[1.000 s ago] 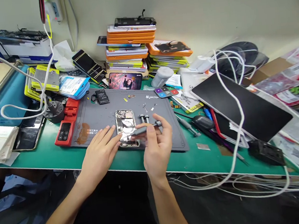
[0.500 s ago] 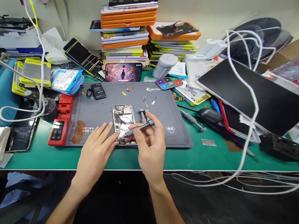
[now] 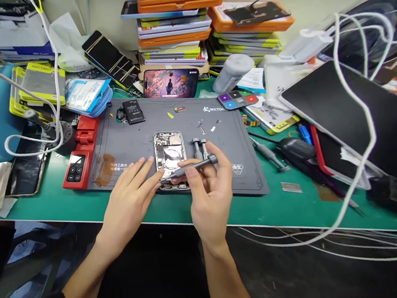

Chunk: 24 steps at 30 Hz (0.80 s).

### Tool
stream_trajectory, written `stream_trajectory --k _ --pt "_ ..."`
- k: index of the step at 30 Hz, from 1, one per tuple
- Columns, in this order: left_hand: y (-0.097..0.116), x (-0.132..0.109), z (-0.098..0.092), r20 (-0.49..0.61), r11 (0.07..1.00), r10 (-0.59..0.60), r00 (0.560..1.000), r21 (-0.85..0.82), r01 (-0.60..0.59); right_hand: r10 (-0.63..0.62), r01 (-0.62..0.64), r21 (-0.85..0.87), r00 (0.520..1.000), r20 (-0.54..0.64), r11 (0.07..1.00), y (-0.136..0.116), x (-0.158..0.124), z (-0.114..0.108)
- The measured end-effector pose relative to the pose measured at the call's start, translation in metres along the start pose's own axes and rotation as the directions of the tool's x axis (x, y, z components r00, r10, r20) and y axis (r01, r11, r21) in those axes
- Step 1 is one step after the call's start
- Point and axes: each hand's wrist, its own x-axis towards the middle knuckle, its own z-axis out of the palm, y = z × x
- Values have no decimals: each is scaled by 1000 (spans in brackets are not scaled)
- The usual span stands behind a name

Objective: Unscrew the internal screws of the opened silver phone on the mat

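An opened phone (image 3: 170, 147) with its inner parts bare lies on the grey work mat (image 3: 138, 150). My right hand (image 3: 211, 190) is closed round a grey screwdriver (image 3: 195, 167), held slantwise with its tip down at the phone's lower left edge. My left hand (image 3: 129, 193) lies flat with fingers stretched out, its fingertips at the phone's lower left side, close to the screwdriver tip. Beyond my right fingers, two more grey screwdrivers (image 3: 196, 148) rest on the mat. A black phone battery (image 3: 133, 112) lies at the mat's upper left.
A lit phone (image 3: 171, 83) leans against stacked orange and yellow boxes (image 3: 175, 38) at the back. Small metal parts (image 3: 201, 129) lie on the mat. A red device (image 3: 77, 170) borders it on the left. Right of the mat are a screwdriver (image 3: 269, 154), a dark panel (image 3: 350, 115) and a white cable (image 3: 366, 119).
The camera view has shifted, so most things sit farther right or higher in the picture. Both hands keep nearly the same pose at the phone, with the screwdriver still in my right hand.
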Motion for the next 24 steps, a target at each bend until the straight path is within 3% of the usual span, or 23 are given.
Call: stream_trajectory --k 24 --pt "2 0 1 0 1000 5 1000 10 -5 -27 27 -30 1000 14 999 0 -1 -2"
